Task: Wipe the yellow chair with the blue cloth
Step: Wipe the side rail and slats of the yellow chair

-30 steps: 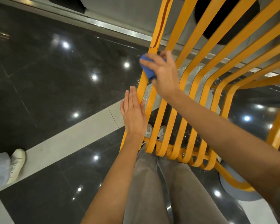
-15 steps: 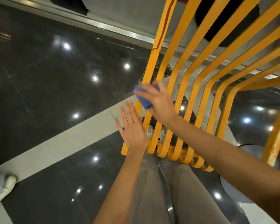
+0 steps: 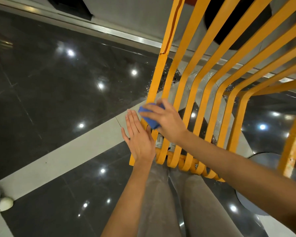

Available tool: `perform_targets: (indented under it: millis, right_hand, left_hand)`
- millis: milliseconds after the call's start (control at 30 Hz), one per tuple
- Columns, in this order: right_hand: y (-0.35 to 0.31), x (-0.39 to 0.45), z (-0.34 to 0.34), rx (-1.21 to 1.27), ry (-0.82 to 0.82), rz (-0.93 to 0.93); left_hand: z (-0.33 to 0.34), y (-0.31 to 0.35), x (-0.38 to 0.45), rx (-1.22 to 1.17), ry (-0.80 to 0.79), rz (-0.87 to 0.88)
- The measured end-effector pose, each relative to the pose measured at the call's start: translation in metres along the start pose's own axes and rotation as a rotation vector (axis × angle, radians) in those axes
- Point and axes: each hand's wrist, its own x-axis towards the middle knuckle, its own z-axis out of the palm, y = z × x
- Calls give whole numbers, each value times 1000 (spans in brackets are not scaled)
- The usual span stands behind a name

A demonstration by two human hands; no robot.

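At the far left edge, a pale shoe point(image 3: 4, 204) and a bit of grey trouser leg are cut off by the frame, standing on the dark glossy floor point(image 3: 58, 93), which is crossed by a light grey band. Moving right, the left hand point(image 3: 138, 141) is held flat with its fingers straight and close together, thumb out to the side; its palm lies against the outermost slat of the yellow chair point(image 3: 162, 69), gripping nothing. Whether the palm presses firmly or merely touches cannot be told.

Just right of it and slightly higher, the right hand point(image 3: 166, 120) is clamped on the blue cloth point(image 3: 149, 117), bunched into a wad. The fingers curl over the top of the wad and the thumb side is beneath, so the cloth bulges out to the left of the fingertips and bears on the first two slats, low on the chair near where they curl. Much of the cloth is hidden under the hand, and motion blur softens its edges.

The chair's slats run lengthwise from the rolled ends near the person's grey-trousered legs point(image 3: 161, 202) up and away toward the top of the frame, bending rightward; their upper ends are cut off. A rusty yellow bar point(image 3: 294, 147) stands at far right.
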Motion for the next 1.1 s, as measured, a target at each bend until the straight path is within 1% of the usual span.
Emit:
perform_targets:
  millis: [67,100,133,200,233,300,367,467,500,533,567,633,700,800,867,933,1000,1067,1100]
  right_hand:
    - [8,-11,-3,-8,-57,-95]
    - [15,-7,-7,-25,-47,-97]
    - [23,2,-10,-47,-11,-71]
    - [37,28,-14,-66,97,42]
    - [39,40,-15,-48,147,110]
    - [30,52,-11,-2,193,196]
    - [13,37,-5,12,174,194]
    - [-1,-7,1,16,40,27]
    - [2,-15,-2,3,14,-9]
    - [7,-15,-8,-11,13,-5]
    - [15,-6,-14,-28,34,40]
    - [33,28,-26,-78,138,160]
    - [47,66,-32,-132,197,231]
    - [37,79,-18,-73,154,282]
    - [15,51,-5,-32,124,210]
    - [-1,14,4,21,59,52]
    - [1,0,-3,35,-7,-28]
    - [18,18,-17,-12,8,39]
    - [29,36,-25,-49,71,106]
  left_hand:
    - [1,0,0,2,4,-29]
    - [1,-1,1,8,4,-30]
    - [2,-2,2,18,4,-27]
    - [2,-2,3,38,7,-13]
    - [3,-2,3,47,12,-9]
    - [4,-3,3,53,17,-18]
    - [6,-3,2,61,13,-28]
    - [6,-2,1,61,15,-20]
    - [6,-2,2,54,15,-18]
    - [5,-3,2,49,18,-18]
    - [5,-3,2,48,22,-21]
    - [5,-3,3,50,26,-20]
    - [6,-3,3,51,17,-7]
    - [4,-3,2,46,8,-10]
    - [4,-3,1,47,-2,-15]
    - [3,-3,2,49,-13,-18]
    - [2,-2,2,41,-24,-16]
    - [1,-3,3,35,-25,-7]
    - [2,-2,3,33,-23,-2]
